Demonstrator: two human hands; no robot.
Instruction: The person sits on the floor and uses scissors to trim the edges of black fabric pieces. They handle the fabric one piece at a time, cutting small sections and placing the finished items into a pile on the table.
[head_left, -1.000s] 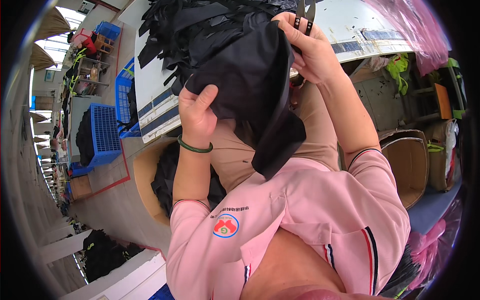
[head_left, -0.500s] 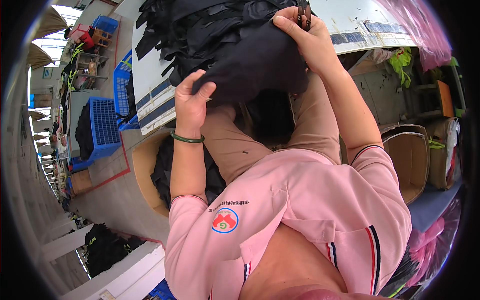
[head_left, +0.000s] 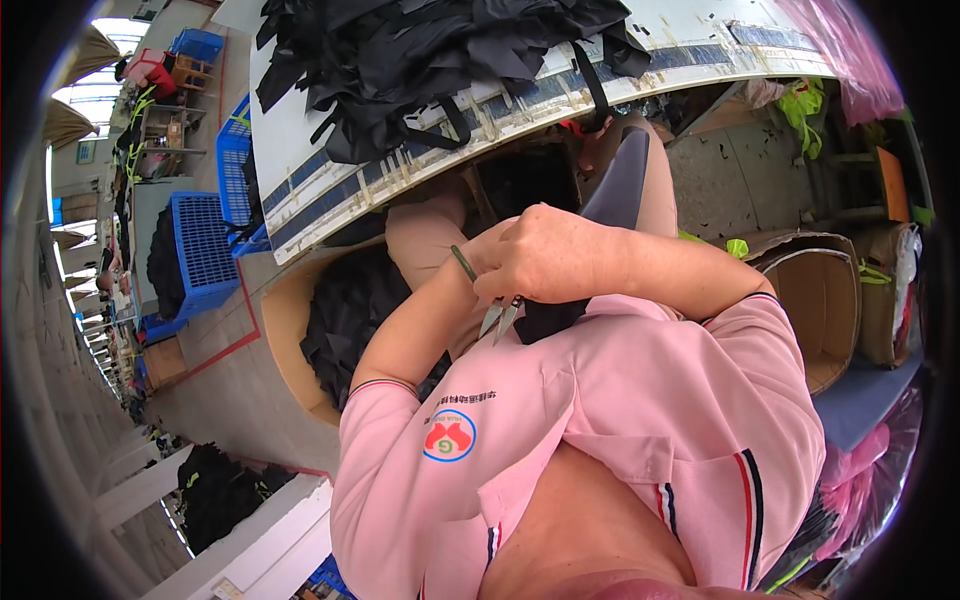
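Observation:
My right hand (head_left: pixel 545 258) is closed around small metal thread snips (head_left: pixel 503 318), whose blades point down toward my shirt. Close against it, partly behind, is my left hand (head_left: pixel 488 246), with a green bangle at the wrist. Its fingers are mostly hidden, but a black fabric piece (head_left: pixel 548 322) is gathered at the two hands. One end of that cloth shows below my right hand; a dark stretch (head_left: pixel 617 185) lies over my right thigh. Ahead, a heap of black fabric pieces (head_left: pixel 420 60) with loose straps covers part of the white table (head_left: pixel 690 60).
To my left, an open cardboard box (head_left: pixel 285 345) holds black cloth. Blue plastic crates (head_left: pixel 208 255) stand beyond it. Another cardboard box (head_left: pixel 815 320) is on my right, near pink plastic wrapping (head_left: pixel 850 60). The table's worn front edge runs above my knees.
Both hands have come down from the table edge to my chest and met. The fabric piece came with them, off the heap. The snips' blades now show at my right hand.

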